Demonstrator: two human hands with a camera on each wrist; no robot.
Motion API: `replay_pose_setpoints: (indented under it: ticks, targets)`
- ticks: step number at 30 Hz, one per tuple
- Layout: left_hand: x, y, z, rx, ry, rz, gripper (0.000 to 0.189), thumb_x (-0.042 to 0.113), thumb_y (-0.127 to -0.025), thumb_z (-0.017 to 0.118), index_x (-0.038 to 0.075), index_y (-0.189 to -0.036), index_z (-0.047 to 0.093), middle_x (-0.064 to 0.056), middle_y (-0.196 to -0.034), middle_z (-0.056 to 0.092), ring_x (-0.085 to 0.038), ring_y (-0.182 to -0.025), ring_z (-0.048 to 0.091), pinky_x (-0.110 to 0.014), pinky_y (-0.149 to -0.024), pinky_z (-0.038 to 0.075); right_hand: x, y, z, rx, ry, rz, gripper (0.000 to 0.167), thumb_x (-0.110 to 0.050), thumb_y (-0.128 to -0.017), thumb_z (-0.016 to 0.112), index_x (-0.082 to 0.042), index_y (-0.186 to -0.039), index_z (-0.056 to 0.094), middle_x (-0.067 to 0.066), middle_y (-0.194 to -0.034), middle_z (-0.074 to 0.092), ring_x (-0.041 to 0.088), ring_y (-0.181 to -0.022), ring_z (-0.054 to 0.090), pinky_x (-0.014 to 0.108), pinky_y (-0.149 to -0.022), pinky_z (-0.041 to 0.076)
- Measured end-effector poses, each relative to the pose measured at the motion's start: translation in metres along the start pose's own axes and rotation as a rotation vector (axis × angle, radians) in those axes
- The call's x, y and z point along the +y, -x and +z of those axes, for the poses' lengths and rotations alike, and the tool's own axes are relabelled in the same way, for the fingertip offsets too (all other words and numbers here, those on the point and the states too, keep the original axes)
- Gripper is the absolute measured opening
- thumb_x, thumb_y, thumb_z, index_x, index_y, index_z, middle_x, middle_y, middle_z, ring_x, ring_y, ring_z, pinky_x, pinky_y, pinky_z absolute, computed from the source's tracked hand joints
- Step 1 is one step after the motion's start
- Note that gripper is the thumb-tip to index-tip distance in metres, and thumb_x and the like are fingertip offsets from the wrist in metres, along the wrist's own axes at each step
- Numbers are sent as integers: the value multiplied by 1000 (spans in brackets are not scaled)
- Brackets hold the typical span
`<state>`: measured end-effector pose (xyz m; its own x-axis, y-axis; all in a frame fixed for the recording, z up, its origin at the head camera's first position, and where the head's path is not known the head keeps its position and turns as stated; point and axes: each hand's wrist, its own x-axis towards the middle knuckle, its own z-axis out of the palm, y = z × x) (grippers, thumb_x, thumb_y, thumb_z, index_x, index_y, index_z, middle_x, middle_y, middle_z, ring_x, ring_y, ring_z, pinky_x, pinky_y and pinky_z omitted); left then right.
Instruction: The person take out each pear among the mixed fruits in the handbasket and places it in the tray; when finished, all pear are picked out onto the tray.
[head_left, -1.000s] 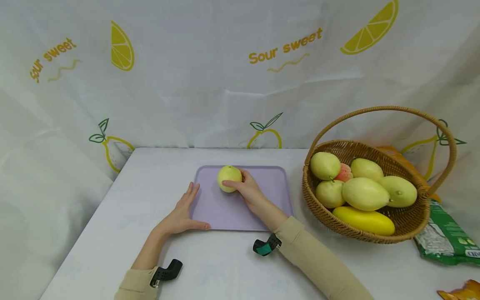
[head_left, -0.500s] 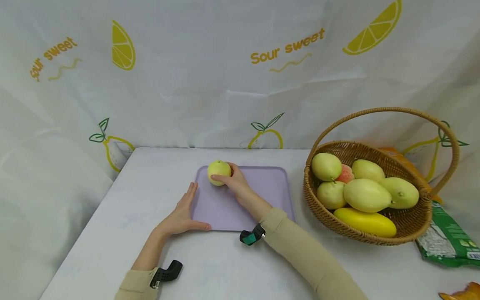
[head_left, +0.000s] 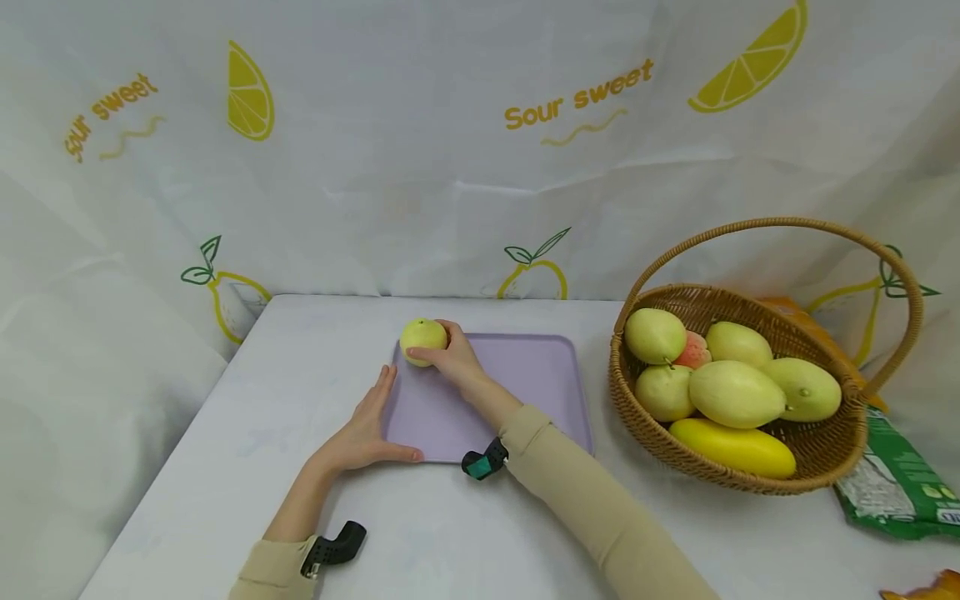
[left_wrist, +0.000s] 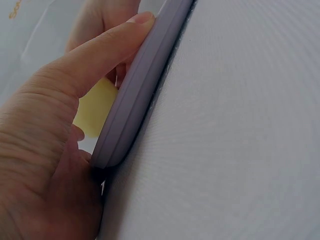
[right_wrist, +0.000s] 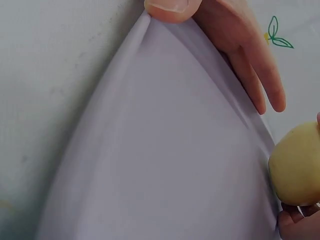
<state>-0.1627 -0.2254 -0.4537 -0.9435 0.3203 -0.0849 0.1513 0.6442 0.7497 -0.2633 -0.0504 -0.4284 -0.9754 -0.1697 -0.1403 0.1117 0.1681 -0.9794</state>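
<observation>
A round yellow-green fruit [head_left: 422, 335] is at the far left corner of the lilac tray [head_left: 517, 392]. My right hand [head_left: 456, 360] grips it from the right, thumb across its near side and fingers behind. At the tray's near left corner, my left hand [head_left: 358, 435] lies with fingers straight along the left edge and thumb at the front edge. In the left wrist view the thumb [left_wrist: 107, 50] touches the tray's rim [left_wrist: 137, 90]. The fruit [right_wrist: 296, 165] shows at the right of the right wrist view, near the tray's side.
To the right stands a wicker basket [head_left: 626, 408] with a tall handle, holding several pale green fruits, a reddish one and a long yellow melon [head_left: 731, 447]. A green bag [head_left: 892, 475] lies beyond it. A white cloth with lemon prints hangs behind the table [head_left: 225, 450].
My right hand has carried the fruit left and slightly away, from the tray's left-middle to its far left corner. My left hand has stayed at the tray's corner.
</observation>
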Motion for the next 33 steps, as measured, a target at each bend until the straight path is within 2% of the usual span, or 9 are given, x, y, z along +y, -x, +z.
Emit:
replay_pose_setpoints:
  ticks: [16,26,33]
  targets:
    - [-1,1,0,7,-11,22,133,49,-68,86,14,-157,-6,-14,-162,-12,-44,-145,-5,-69,-109,5,4,-2,0,25,181,-72,77,-37,-80,79,-9,-141,43,12,-136,54,27,-118,53,45,-98,43]
    - [0,-1,2,2,5,28,132,48,-67,86,13,-158,-3,-13,-162,-12,-41,-146,-6,-67,-110,5,6,-1,-10,-30,172,-97,77,-27,-80,81,-4,-142,41,15,-137,53,29,-122,51,45,-101,40]
    - [0,0,2,5,-6,28,131,46,-68,87,11,-157,-2,-16,-162,-12,-42,-145,-6,-68,-109,5,6,3,-17,-54,58,-41,78,-22,-81,79,-4,-145,38,16,-138,51,27,-124,51,41,-102,42]
